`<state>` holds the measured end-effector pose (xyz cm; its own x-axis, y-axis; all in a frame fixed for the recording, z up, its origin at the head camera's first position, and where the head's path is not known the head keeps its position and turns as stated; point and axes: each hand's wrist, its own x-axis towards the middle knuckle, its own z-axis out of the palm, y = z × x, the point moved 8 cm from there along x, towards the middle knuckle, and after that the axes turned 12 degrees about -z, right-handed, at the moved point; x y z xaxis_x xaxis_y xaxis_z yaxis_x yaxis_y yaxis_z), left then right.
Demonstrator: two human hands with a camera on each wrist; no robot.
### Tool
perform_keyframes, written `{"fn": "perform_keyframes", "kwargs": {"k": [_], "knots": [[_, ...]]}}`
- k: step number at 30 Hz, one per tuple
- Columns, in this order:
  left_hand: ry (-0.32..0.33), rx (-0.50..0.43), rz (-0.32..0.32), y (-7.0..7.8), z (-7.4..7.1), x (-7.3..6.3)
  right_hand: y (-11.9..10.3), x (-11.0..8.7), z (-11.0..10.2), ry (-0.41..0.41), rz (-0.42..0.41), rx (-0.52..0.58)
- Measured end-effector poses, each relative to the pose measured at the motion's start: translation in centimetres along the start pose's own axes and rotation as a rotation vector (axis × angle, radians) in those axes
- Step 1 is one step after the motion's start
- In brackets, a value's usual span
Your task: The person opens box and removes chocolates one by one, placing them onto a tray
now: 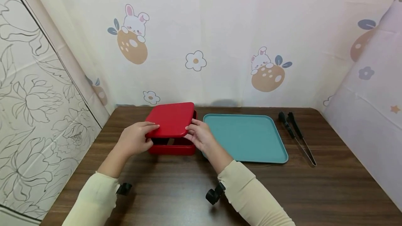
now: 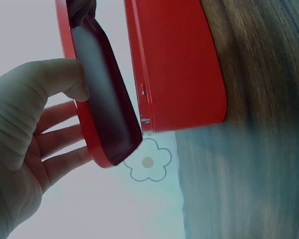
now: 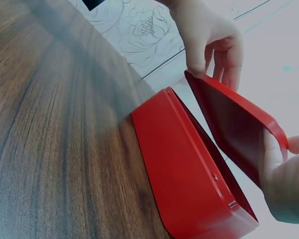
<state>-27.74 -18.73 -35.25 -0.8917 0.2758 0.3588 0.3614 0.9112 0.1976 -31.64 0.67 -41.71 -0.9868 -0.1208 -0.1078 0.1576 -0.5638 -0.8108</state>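
A red box stands at the back left of the table, its red lid tilted up at the front. My left hand grips the lid's left edge, thumb below and fingers above, as the left wrist view also shows. At the right front corner, my right hand pinches the lid between thumb and fingers. In the right wrist view the lid's hollow underside faces the box, with a gap between them. Through the gap shows a light brown strip; most of the inside is hidden.
A teal tray lies right of the box, close to my right hand. Beyond it are tongs with black handles. The wooden table ends at a printed curtain behind, with a floral panel at the left.
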Motion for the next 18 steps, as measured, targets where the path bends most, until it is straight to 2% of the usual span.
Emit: {"fn": "perform_keyframes", "kwargs": {"k": [2,4,6,9,11,13,16,18], "knots": [[0.013,-0.095,-0.076,-0.7,-0.1,-0.4,-0.1,-0.1,0.0,-0.008,-0.005,0.005],[0.031,-0.218,-0.183,-1.7,-0.2,-0.9,-0.1,-0.3,-0.1,-0.018,-0.011,0.007],[0.051,-0.356,-0.319,-2.8,-0.1,-1.4,-0.2,-0.4,-0.2,-0.032,-0.022,0.005],[0.099,-0.571,-0.557,-4.5,0.3,-2.3,-0.5,-0.6,-0.2,-0.055,-0.04,0.005],[0.106,-0.772,-0.717,-5.5,1.0,-2.9,-0.6,-0.7,-0.2,-0.071,-0.054,0.008],[0.1,-1.009,-0.838,-6.0,1.8,-3.5,-0.8,-0.8,-0.2,-0.083,-0.063,0.011],[0.044,-1.376,-0.941,-6.2,3.0,-3.9,-1.0,-1.0,-0.1,-0.096,-0.074,0.023],[-0.007,-1.564,-0.967,-6.0,3.6,-4.0,-1.1,-1.2,-0.1,-0.103,-0.082,0.032]]}}
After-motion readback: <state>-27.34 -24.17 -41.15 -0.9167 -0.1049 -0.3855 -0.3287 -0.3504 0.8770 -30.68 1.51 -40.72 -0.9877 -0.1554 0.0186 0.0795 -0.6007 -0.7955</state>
